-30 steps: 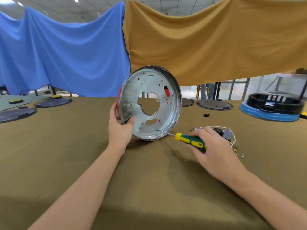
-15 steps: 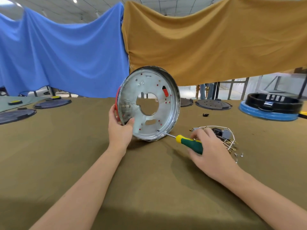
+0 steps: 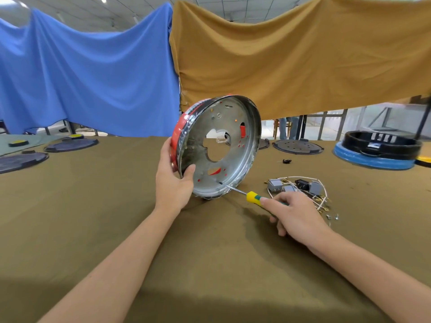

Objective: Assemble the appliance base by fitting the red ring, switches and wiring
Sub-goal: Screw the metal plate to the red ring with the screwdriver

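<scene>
Already stood on edge on the olive-brown cloth table: round shiny metal appliance base, tipped back, open inner face toward the camera, red ring showing round its left outer rim. Gripped at the lower left rim by the left hand, thumb hooked inside, fingers curled behind. Clamped in the right hand: yellow-and-green-handled screwdriver, thin tip set against a small hole low on the inner face.

Likely trouble from here:
- Tip skating off the hole across smooth metal, since pushed at a shallow slant.
- Base rolling or toppling, balanced only on its bottom edge and one hand.
- Thumb close to the tip's path if a slip runs left.
- Loose bundle of grey switches and white wiring plus small screws just beside the right hand, easily swept aside.
</scene>
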Motion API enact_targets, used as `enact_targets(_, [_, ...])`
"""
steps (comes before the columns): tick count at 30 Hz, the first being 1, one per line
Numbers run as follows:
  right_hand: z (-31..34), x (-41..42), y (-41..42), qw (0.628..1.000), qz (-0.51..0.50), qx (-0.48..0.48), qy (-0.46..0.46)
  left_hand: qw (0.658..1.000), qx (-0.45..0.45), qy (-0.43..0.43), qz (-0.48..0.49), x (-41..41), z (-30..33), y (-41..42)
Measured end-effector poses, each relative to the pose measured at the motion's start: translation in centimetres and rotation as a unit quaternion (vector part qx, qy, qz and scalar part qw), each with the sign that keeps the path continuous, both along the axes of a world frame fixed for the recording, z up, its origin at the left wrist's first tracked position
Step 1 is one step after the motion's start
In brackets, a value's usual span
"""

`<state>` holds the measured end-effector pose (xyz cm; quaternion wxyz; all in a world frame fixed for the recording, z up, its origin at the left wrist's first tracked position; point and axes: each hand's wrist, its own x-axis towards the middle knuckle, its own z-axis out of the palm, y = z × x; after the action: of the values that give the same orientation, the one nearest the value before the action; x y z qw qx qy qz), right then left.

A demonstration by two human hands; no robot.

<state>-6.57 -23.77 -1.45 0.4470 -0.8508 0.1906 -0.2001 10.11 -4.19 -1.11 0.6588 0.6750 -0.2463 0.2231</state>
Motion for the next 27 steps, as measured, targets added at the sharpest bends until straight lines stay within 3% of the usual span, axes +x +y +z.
enact_targets(4, [0.0,0.0,-0.2,0.998,0.013,0.061,0.011,1.000,-0.004,0.015,0.012,0.2,-0.1,0.0])
enact_targets(6, [0.0,-0.2,-0.1,1.000,0.005,-0.015,-0.007,0.998,-0.026,0.055,0.024,0.3,-0.1,0.0])
enact_targets(9, [0.0,-0.4,0.4,0.972,0.001,-0.231,-0.041,0.993,-0.058,0.097,0.027,0.6,-0.2,0.0])
enact_targets(12, [0.1,-0.5,0.9,0.956,0.002,-0.287,-0.059,0.997,-0.035,0.072,0.021,0.4,-0.2,-0.1])
enact_targets(18, [0.1,-0.2,0.4,0.997,0.000,-0.076,-0.024,1.000,-0.010,0.000,0.000,-0.1,-0.2,-0.3])
enact_targets(27, [0.0,0.2,-0.7,0.989,0.025,0.147,-0.012,1.000,-0.001,-0.024,0.003,-0.1,-0.3,-0.4])
